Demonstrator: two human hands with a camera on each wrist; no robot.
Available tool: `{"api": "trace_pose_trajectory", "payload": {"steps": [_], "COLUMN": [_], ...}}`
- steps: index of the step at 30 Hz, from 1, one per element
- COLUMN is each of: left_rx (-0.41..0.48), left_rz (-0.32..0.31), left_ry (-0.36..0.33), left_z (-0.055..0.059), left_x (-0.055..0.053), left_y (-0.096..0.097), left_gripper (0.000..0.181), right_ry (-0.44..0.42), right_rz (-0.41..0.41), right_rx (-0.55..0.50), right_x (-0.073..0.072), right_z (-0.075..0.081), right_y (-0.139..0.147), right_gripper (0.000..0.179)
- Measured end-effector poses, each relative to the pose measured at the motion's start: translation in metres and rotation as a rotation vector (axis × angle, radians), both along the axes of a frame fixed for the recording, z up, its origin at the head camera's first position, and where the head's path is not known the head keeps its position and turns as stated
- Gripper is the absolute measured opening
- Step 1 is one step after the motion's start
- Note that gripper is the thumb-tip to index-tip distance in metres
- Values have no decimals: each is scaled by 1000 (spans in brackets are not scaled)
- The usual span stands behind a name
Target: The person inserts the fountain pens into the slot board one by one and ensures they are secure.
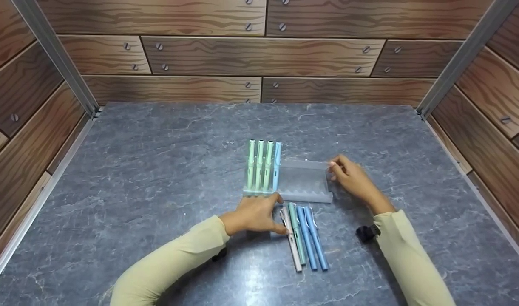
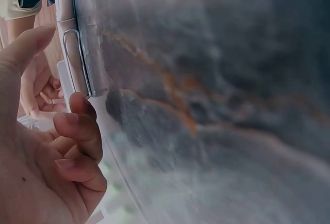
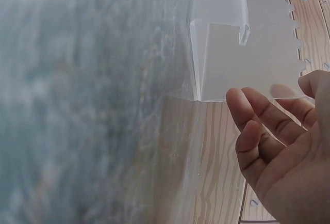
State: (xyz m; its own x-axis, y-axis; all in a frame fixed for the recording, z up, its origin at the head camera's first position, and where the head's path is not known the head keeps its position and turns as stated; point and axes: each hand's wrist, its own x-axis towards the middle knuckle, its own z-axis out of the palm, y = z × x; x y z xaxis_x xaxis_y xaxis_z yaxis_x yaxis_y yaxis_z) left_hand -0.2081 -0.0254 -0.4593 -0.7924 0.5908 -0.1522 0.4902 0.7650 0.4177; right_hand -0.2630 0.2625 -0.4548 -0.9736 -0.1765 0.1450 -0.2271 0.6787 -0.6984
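Note:
A clear pen stand (image 1: 306, 197) with a notched front edge sits mid-table. Three light green pens (image 1: 259, 168) and one light blue pen (image 1: 277, 165) lie side by side in its left part. The left hand (image 1: 257, 212) is in front of the stand, its thumb and fingers spread beside a pinkish-grey pen (image 1: 291, 242); in the left wrist view this pen (image 2: 75, 64) passes close to the fingertips. Beside it on the table lie a teal pen (image 1: 298, 236) and two blue pens (image 1: 312, 238). The right hand (image 3: 289, 141) pinches the stand's right edge with curled fingers.
A dark marbled tabletop (image 1: 157, 148) lies beneath everything. Wood-patterned panels (image 1: 259, 55) stand behind and at both sides, with grey metal posts (image 1: 57, 55) at the corners. A black wrist device (image 1: 367, 233) hangs at the right sleeve.

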Motion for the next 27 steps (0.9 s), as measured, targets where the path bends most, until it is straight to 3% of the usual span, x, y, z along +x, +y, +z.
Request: {"api": "trace_pose_trajectory", "payload": {"steps": [7,27], "left_rx": [-33,-23], "left_rz": [-15,-44], "left_ry": [-29,-74], "left_z": [-1,-3], "left_x": [0,-4], "left_y": [-1,-2], "left_gripper": [70,68], "right_ry": [-3,-7], "right_rz": [1,-7], "right_rx": [17,15], "right_x": [-1,-1], "right_z": [0,-1], "right_y": [1,1], "right_gripper": [26,26]}}
